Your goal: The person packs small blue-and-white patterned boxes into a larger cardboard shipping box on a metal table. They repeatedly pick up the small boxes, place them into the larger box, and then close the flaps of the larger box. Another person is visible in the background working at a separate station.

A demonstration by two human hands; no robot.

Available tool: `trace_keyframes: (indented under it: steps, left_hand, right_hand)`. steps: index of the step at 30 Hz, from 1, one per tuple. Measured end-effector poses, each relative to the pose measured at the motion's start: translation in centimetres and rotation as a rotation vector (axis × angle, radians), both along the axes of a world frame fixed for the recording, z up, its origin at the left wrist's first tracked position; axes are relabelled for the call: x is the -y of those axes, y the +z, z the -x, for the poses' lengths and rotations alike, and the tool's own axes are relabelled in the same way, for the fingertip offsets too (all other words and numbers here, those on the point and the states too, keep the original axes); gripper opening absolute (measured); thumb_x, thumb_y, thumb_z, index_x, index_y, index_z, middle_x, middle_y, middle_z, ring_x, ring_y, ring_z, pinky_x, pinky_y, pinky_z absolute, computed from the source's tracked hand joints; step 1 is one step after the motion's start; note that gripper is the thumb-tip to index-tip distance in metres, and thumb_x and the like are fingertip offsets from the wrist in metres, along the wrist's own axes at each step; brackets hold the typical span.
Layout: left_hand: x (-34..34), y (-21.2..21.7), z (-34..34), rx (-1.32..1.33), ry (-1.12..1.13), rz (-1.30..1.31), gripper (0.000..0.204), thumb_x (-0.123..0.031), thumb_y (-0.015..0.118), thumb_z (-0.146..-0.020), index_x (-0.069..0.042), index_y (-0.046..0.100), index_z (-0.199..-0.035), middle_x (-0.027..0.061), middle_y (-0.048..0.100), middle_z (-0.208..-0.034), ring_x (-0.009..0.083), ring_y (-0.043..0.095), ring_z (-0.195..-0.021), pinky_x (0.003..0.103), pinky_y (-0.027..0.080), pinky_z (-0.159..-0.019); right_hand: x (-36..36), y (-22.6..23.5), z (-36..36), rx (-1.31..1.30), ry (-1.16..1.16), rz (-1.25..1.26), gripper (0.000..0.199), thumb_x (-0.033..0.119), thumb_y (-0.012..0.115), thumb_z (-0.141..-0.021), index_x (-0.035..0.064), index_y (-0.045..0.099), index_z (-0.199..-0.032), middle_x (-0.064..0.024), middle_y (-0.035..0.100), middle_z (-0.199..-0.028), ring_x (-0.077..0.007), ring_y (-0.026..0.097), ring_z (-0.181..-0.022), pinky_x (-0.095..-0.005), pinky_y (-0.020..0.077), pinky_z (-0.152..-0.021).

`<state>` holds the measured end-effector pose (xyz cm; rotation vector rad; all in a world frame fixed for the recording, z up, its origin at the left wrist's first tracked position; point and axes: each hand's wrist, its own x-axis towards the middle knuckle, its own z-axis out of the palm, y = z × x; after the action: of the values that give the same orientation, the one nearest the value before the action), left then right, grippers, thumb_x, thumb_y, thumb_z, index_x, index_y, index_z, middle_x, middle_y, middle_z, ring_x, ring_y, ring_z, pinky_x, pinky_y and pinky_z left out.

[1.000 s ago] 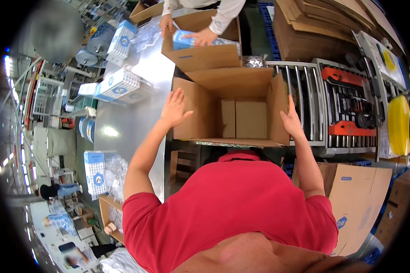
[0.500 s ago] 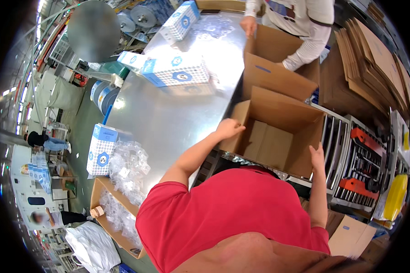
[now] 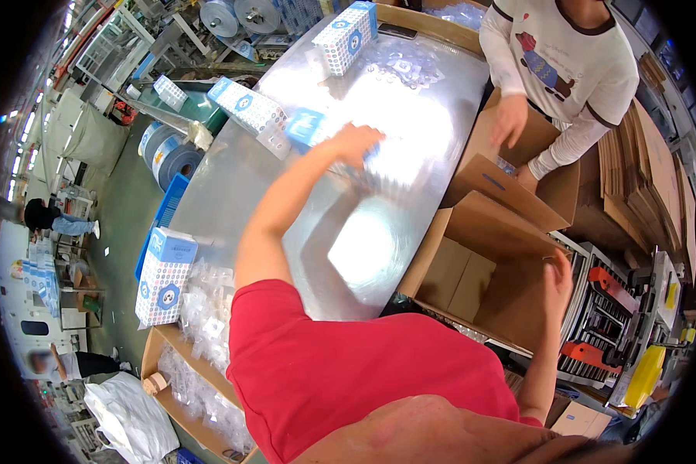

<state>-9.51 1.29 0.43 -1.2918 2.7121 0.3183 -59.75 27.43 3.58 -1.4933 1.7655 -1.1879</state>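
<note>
My left hand (image 3: 356, 145) reaches across the metal table onto a blue-and-white patterned box (image 3: 306, 128). Its fingers look stretched out over the box, though glare washes out the fingertips and much of the box. At the right wall of an open brown carton (image 3: 510, 290) is my right hand (image 3: 558, 283), fingers extended and apart. Only bare cardboard shows inside that carton. Two more patterned boxes lie close by: a white-and-blue box (image 3: 249, 107) left of my left hand and an upright box (image 3: 346, 40) farther back.
A co-worker's hands (image 3: 510, 121) are at a second open carton (image 3: 510, 189) just beyond mine. Clear plastic pieces (image 3: 402, 66) lie on the far table, with more heaped beside a patterned box (image 3: 166, 278) at the left. Flat cardboard (image 3: 634, 178) is stacked at the right.
My left hand has let go of the carton's left flap and reached far left onto the patterned box. My right hand stays by the carton. The co-worker's left-side hand has moved off the carton edge.
</note>
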Motion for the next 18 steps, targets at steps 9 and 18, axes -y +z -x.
trace_keyframes:
  steps: [9, 18]
  left_hand:
    - [3.8, 3.6, -12.2, -0.109, 0.821, 0.572, 0.060, -0.060, 0.051, -0.085, -0.024, 0.050, -0.133, 0.0103, 0.028, -0.149, 0.0353, 0.018, -0.139, 0.072, 0.018, -0.100]
    - [-7.0, -2.2, -16.7, -0.240, 0.602, 0.331, 0.039, -0.046, 0.054, -0.087, -0.019, 0.064, -0.112, 0.0143, 0.038, -0.141, 0.0383, 0.027, -0.135, 0.047, 0.033, -0.105]
  right_hand:
    - [10.3, 0.7, -23.3, -1.000, 1.157, 0.407, 0.077, 0.002, 0.068, -0.067, 0.0230, 0.043, -0.136, -0.0104, 0.033, -0.147, -0.0324, 0.032, -0.135, -0.0496, 0.0216, -0.112]
    - [11.6, -0.7, -27.4, -0.889, 1.368, 0.317, 0.077, 0.022, 0.074, -0.064, 0.0132, 0.043, -0.134, -0.0136, 0.050, -0.125, -0.0290, 0.047, -0.114, -0.0454, 0.0280, -0.104]
